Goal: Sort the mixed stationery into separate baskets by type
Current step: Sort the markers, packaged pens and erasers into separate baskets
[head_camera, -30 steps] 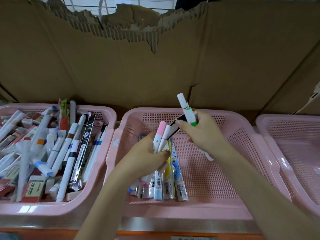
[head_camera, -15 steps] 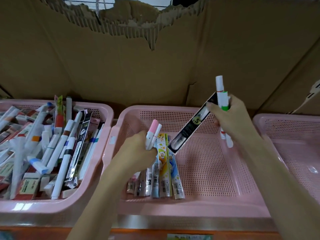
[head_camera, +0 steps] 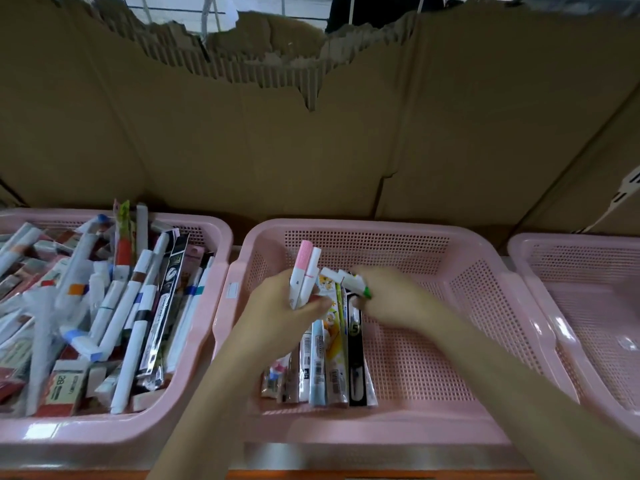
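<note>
At frame centre, the left hand (head_camera: pixel 280 317) grips two upright white markers, one pink-capped (head_camera: pixel 300 271). Just right of it, the blurred right hand (head_camera: pixel 391 296) curls around white green-tipped markers (head_camera: pixel 349 280), held low over the row of flat packaged pens (head_camera: pixel 325 358). That row lies along the left side of the middle pink perforated plastic basket (head_camera: pixel 450 306), and a black packet marked 5 (head_camera: pixel 355 351) lies at its right edge. Both hands are full, so a marker could slip into the packet row and mix types. At left, another pink basket (head_camera: pixel 221 237) is heaped with unsorted markers, packets and erasers. At right, a third pink basket (head_camera: pixel 540 271) shows no stationery in its visible part.
</note>
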### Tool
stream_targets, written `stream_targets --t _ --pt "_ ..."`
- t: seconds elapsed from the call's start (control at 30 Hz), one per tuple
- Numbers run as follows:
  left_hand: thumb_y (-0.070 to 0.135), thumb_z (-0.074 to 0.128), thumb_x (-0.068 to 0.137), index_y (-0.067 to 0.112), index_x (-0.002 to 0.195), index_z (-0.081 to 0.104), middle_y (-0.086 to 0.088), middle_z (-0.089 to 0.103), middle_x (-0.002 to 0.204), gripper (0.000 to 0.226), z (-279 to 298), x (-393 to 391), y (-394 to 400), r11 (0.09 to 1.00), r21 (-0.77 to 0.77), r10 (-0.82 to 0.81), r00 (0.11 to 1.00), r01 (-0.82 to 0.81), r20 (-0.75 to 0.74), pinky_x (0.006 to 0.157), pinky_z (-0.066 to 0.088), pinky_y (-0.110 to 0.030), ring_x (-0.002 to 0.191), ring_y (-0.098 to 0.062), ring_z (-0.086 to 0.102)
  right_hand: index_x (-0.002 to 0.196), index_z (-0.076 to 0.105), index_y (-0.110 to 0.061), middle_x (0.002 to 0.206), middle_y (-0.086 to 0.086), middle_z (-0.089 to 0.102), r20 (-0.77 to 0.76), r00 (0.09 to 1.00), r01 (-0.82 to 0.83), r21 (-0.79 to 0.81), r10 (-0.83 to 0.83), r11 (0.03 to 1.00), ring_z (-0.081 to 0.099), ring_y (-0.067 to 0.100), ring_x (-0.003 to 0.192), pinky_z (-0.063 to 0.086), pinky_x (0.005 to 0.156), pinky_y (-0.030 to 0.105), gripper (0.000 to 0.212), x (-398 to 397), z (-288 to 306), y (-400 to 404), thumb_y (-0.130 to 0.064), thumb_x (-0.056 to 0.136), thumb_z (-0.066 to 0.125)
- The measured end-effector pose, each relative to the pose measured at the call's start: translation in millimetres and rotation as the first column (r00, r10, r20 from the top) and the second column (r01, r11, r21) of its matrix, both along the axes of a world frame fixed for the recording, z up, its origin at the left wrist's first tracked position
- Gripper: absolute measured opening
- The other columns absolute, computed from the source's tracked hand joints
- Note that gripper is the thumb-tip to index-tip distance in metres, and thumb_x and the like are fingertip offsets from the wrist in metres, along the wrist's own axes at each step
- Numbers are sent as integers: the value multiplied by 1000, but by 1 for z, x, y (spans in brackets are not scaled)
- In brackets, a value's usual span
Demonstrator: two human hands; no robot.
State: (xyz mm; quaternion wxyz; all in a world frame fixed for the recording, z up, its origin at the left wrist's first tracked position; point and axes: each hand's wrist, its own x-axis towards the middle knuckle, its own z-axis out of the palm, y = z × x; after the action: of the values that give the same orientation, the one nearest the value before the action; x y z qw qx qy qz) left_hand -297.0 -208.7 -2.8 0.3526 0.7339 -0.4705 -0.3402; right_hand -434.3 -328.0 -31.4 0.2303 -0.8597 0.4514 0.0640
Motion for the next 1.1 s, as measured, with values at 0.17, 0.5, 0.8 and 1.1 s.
stream_targets --t 0.17,0.5,0.8,1.1 --pt "30 65 87 22 88 61 -4 65 79 8 1 0 5 999 -39 13 997 -16 -74 57 45 -21 69 -21 60 151 7 -22 137 11 34 -60 998 -36 -16 35 999 56 29 106 49 82 34 78 4 -6 15 -13 91 56" --pt "20 63 88 17 85 62 -5 65 69 4 7 -21 1 995 -96 -3 987 -13 -161 48 48 -17 51 -8 59 109 46 -8 100 9 62 390 897 267 -104 -208 958 63 21 73 51 57 31 24 -34 37 19 -28 96 51" --pt "20 61 89 23 78 63 7 57 47 12 28 -101 -32 974 -223 16 992 -44 -126 41 42 -19 39 -1 50 81 61 -23 68 -15 68 735 627 426 -44 -259 904 61 0 64 43 52 12 22 -138 88 -1 -35 96 50" --pt "16 61 89 16 94 62 -3 63 70 5 45 -272 -89 993 -120 -42 920 -5 -389 51 51 -17 55 -9 64 86 46 -22 63 -4 56 662 595 496 143 -455 857 58 -2 51 46 54 15 13 -303 75 -43 -20 98 45"
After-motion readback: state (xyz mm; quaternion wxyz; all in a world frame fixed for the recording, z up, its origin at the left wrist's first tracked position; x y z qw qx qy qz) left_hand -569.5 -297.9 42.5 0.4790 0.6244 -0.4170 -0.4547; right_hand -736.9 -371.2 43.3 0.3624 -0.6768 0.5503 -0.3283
